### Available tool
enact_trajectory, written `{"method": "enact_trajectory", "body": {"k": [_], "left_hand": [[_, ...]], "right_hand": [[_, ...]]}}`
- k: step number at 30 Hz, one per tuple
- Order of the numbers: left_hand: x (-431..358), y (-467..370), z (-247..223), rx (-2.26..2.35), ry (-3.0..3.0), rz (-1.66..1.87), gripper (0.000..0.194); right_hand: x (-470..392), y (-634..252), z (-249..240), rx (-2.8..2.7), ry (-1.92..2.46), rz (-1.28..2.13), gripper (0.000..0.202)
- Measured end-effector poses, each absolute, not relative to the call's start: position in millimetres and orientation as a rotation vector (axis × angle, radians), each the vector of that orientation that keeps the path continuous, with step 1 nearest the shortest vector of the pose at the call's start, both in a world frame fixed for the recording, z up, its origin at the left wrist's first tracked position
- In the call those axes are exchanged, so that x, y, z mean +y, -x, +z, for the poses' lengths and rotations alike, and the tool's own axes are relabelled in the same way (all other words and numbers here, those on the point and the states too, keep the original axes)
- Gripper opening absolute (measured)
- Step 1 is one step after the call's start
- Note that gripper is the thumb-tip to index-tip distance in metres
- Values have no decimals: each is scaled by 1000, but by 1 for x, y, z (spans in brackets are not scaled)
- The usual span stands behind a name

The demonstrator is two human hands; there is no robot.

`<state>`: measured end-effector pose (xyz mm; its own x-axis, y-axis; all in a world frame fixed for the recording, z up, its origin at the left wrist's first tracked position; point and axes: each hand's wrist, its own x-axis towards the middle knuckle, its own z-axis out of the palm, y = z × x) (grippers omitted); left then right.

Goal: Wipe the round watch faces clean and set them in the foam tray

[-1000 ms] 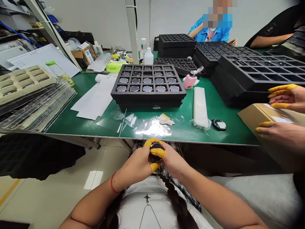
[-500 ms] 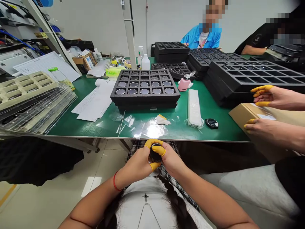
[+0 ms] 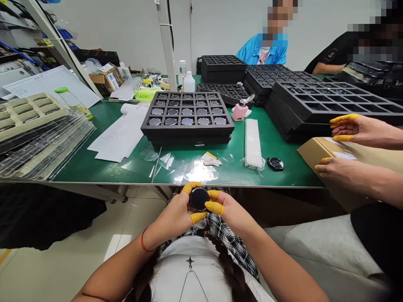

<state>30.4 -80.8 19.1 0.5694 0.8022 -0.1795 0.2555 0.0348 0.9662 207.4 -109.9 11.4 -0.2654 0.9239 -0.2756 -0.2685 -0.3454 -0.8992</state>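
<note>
Just off the table's front edge, above my lap, I hold a round black disc-shaped part (image 3: 199, 199) with a shiny rim. My left hand (image 3: 181, 209) grips it from the left, with yellow-covered fingers at its top and bottom. My right hand (image 3: 226, 207) pinches its right edge between yellow-covered thumb and finger. Beyond my hands, a black foam tray (image 3: 187, 129) stands on others and carries rows of similar round parts in square pockets. A dark ribbed round part (image 3: 275, 164) lies alone at the right, beside a white pack of wipes in clear plastic (image 3: 252, 144).
A pink pump bottle (image 3: 239, 111) stands right of the tray. Papers (image 3: 118, 136) and stacked plastic trays (image 3: 37, 142) lie left. Clear film and a torn paper scrap (image 3: 211, 159) lie near the front edge. A co-worker's hands rest around a cardboard box (image 3: 317, 147) at right.
My right fingers have moved off the top of the disc to its right edge, so its dark face shows more fully. The view has shifted slightly.
</note>
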Motion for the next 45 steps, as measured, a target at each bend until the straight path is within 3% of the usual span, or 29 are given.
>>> {"method": "enact_trajectory", "body": {"k": [7, 19, 28, 35, 45], "left_hand": [[-72, -37, 15, 879, -1472, 469, 54], [-47, -50, 4, 986, -1558, 484, 56], [-28, -53, -4, 1178, -1817, 350, 38], [-17, -50, -6, 1146, -1617, 351, 58], [-5, -51, -1, 1050, -1499, 333, 58]], "right_hand": [[-106, -212, -1, -898, 1020, 1739, 19], [-79, -216, -4, -847, 1026, 1805, 37], [-52, -215, -19, -850, 1074, 1850, 38], [-34, -220, -20, -906, 920, 1997, 30], [-29, -238, -20, -864, 1057, 2002, 24]]}}
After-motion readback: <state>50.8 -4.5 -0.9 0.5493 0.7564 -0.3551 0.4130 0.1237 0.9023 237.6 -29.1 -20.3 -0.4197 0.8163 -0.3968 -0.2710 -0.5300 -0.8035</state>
